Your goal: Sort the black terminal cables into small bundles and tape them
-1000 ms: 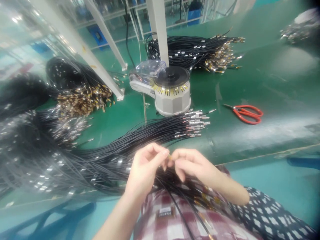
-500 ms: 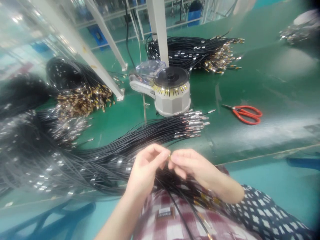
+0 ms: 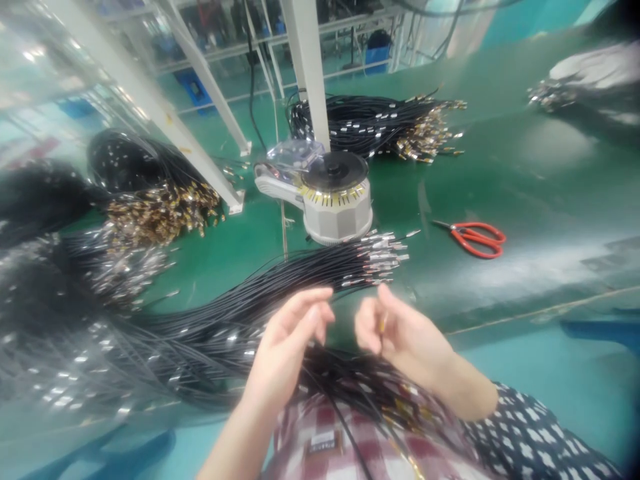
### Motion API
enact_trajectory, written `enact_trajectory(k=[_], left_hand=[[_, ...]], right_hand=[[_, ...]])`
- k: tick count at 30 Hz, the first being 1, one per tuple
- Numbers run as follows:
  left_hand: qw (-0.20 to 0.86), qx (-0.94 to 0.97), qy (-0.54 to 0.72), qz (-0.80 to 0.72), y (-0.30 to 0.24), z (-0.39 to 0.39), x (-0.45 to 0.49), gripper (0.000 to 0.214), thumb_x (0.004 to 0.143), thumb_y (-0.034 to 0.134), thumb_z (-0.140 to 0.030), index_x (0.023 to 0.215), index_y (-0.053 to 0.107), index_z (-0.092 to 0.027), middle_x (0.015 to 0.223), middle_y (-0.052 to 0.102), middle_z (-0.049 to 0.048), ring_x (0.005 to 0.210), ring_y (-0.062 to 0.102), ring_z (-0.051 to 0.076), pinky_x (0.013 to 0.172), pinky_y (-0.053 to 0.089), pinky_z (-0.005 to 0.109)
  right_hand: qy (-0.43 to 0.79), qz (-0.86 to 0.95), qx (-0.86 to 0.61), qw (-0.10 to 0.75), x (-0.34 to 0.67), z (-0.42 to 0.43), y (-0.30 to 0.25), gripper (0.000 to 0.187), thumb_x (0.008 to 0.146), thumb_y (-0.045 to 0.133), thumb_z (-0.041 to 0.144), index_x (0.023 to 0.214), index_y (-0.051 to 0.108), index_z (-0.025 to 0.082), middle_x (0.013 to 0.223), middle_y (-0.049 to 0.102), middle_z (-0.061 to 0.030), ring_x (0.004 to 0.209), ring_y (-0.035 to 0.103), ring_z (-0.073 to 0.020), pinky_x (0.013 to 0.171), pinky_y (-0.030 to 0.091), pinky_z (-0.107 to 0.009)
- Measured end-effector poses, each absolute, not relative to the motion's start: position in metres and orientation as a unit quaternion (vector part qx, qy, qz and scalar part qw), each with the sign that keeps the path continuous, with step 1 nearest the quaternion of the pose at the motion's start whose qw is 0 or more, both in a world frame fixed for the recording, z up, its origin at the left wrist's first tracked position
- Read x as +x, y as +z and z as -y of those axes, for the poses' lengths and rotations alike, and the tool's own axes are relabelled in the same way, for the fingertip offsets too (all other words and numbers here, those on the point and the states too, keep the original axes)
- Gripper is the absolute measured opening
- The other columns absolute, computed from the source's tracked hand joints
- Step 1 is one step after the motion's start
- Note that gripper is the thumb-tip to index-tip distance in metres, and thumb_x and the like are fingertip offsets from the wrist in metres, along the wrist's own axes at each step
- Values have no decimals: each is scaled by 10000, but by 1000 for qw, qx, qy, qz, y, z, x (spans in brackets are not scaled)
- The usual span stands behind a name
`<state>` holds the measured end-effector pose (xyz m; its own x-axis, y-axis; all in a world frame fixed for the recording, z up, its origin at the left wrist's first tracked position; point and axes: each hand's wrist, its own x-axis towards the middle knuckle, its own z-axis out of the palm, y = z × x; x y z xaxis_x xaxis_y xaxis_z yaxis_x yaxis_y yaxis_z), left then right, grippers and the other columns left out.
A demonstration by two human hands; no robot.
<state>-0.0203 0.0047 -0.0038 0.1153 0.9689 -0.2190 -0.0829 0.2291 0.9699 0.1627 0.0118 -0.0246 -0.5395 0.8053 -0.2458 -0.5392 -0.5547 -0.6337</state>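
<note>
My left hand [image 3: 287, 340] is over the black cables, fingers loosely bent and apart, with nothing visible in it. To its right, my right hand [image 3: 407, 337] has its fingers curled round a thin black cable; the cable's gold-coloured tip [image 3: 383, 326] shows between them. A gap separates the two hands. Beneath them a bundle of black cables [image 3: 340, 373] lies across the table edge and my lap. Just beyond the hands, a second cable bundle [image 3: 295, 273] ends in silver and white tips [image 3: 383, 257].
A round white tape dispenser [image 3: 337, 217] stands past the cables. Red-handled scissors [image 3: 477, 240] lie at the right on the green table [image 3: 480, 180]. More cable bundles [image 3: 350, 123] rest behind the dispenser, and a pile with gold ends [image 3: 155, 217] at the left. White posts [image 3: 315, 87] rise from the table.
My hands, which met at the cable's gold tip, have drawn apart. The left has let go and opened; the right has moved right with the cable end.
</note>
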Motion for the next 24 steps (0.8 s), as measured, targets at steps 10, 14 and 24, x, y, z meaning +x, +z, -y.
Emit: enact_trajectory(k=[10, 14, 24], left_hand=[[273, 841, 171, -435, -34, 15, -17, 233, 901, 479, -121, 800, 679, -180, 743, 636, 55, 721, 577, 205, 672, 476, 343], [214, 813, 239, -486, -34, 0, -26, 105, 885, 553, -163, 858, 654, -168, 808, 667, 61, 774, 615, 205, 733, 516, 345], [-71, 796, 130, -586, -56, -14, -31, 402, 879, 561, -226, 1248, 554, -66, 1238, 591, 211, 1102, 536, 394, 891, 480, 536]], right_hand=[[601, 387, -457, 529, 257, -21, -29, 316, 861, 612, 470, 715, 691, 200, 666, 610, -1, 515, 388, -95, 556, 365, -237], [549, 558, -476, 401, 236, -17, -24, 280, 918, 550, 392, 800, 705, 190, 808, 669, -31, 723, 540, -138, 702, 423, -253], [448, 752, -461, 148, 215, 0, -16, 168, 916, 548, 285, 877, 701, 227, 852, 721, 10, 804, 626, -159, 799, 424, -294]])
